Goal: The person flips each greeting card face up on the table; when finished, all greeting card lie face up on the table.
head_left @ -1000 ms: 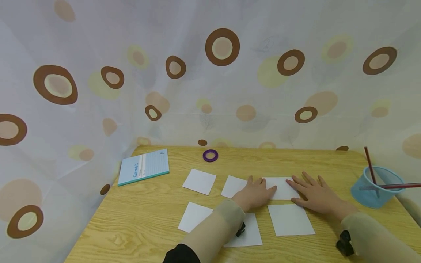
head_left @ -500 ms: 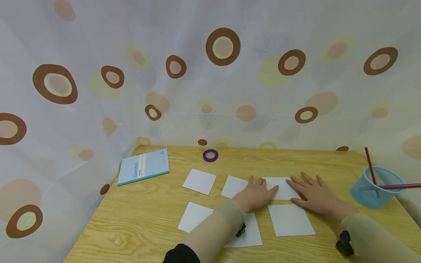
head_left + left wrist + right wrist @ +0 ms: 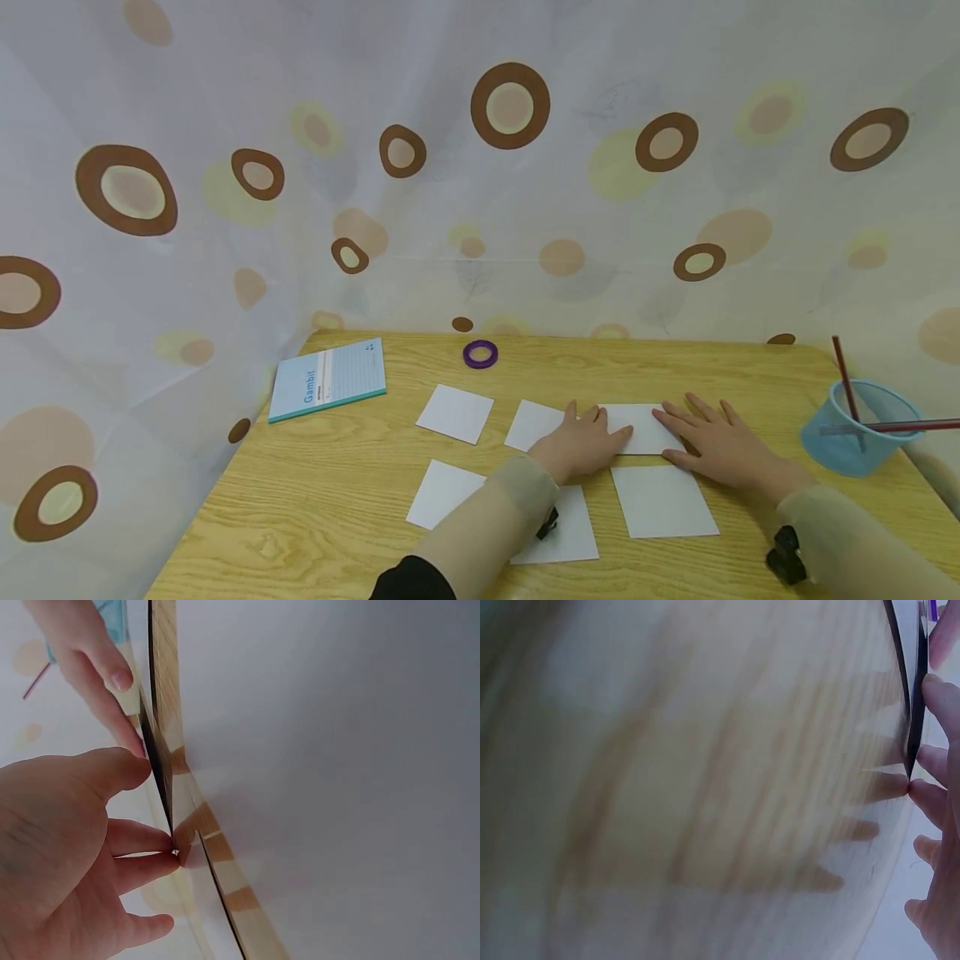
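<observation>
Flat purple ring (image 3: 467, 356) near far edge of pale wood-grain table (image 3: 300, 492). Left of ring: light-blue rectangular notebook (image 3: 327, 381) with teal edge, lettered "Gambit". Well right of ring, nearer: translucent blue round cup (image 3: 840, 450), two thin dark-red sticks (image 3: 844, 379) in it, one steep, one almost level. Behind ring: whitish curtain (image 3: 450, 75), brown, tan and yellow spots.

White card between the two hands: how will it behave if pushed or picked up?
The white card is probably fairly stiff; it lies flat with straight edges. Likely light, since it looks thin. Probably slides easily on the smooth-looking wood-grain tabletop, but may be fiddly to lift, lying so flat.
</observation>
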`<state>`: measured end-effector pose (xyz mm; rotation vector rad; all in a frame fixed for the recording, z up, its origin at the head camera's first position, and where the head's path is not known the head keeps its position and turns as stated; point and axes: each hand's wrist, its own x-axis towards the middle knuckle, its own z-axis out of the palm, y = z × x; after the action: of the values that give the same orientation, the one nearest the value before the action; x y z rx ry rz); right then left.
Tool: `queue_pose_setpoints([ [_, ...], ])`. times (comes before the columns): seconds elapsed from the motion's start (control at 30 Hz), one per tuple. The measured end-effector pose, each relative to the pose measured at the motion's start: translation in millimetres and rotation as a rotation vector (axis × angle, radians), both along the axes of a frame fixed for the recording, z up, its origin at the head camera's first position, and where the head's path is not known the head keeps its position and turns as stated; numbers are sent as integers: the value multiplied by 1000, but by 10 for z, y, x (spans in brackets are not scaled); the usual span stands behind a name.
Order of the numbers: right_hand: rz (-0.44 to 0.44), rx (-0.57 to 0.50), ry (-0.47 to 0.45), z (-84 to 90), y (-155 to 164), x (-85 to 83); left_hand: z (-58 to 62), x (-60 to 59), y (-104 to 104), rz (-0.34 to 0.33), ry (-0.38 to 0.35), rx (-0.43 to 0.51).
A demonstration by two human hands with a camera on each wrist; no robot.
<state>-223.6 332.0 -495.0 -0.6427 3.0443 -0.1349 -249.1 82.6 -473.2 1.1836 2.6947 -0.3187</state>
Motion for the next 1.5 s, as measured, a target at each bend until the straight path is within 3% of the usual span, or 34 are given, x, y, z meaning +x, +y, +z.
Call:
queue_pose_setpoints([
  [0.3, -4, -30, -29, 52, -2, 49, -10, 4, -23, 24, -49, 26],
  [0.63, -39, -86, -56, 53, 15, 47, -17, -33, -43, 5, 9, 22],
  [0.83, -55, -164, -90, 70, 23, 32, 14, -59, -60, 6, -4, 51],
  [1.0, -52, -203, -103, 84, 25, 38, 65, -53, -66, 31, -22, 96],
  [1.33, -50, -304, -133, 95, 31, 66, 72, -41, -69, 74, 51, 112],
  [1.5, -61, -382, -163, 109, 21, 59, 73, -50, -81, 105, 4, 181],
])
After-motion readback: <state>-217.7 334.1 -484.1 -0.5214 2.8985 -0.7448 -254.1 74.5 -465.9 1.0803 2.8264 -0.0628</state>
